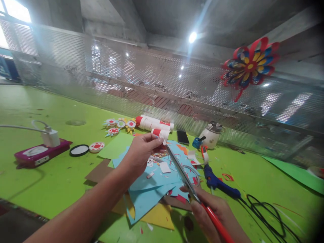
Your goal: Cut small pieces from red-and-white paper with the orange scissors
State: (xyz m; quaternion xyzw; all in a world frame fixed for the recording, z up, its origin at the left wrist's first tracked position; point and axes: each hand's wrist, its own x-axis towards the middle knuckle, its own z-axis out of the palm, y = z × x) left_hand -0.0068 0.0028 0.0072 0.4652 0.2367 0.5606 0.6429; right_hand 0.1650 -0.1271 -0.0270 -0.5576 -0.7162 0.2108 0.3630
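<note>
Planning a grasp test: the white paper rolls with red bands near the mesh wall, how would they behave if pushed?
The paper rolls lie on their sides on the flat green table, so a sideways push would probably set them rolling. They look like hollow rolled paper, likely light and easy to crush. Resting against each other, they may scatter.
</note>
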